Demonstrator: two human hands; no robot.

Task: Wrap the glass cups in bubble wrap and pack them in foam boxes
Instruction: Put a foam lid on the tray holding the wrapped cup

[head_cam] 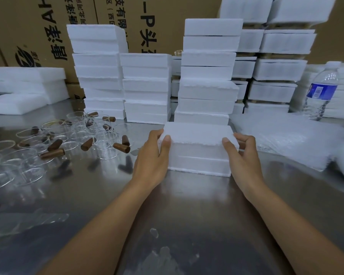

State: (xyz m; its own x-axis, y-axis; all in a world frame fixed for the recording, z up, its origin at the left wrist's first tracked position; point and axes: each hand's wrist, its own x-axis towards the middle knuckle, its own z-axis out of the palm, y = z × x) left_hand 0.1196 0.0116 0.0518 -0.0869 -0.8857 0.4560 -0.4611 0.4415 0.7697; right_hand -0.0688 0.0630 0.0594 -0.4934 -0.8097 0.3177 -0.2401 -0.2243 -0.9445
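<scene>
Glass cups (72,139) with brown handles crowd the desk (187,215) at 9 o'clock, below cartons (38,36) at 10–11 printed "AH" and "唐泽". Centre: closed foam box (199,147) on the desk, left hand (151,155) gripping its left end, right hand (244,155) its right end, thumbs on the top front edge; foam stacks (207,76) wall off 12 o'clock just behind. Bubble wrap (286,139) lies at 3 o'clock; water bottle (322,90), blue label unreadable, at 2.
</scene>
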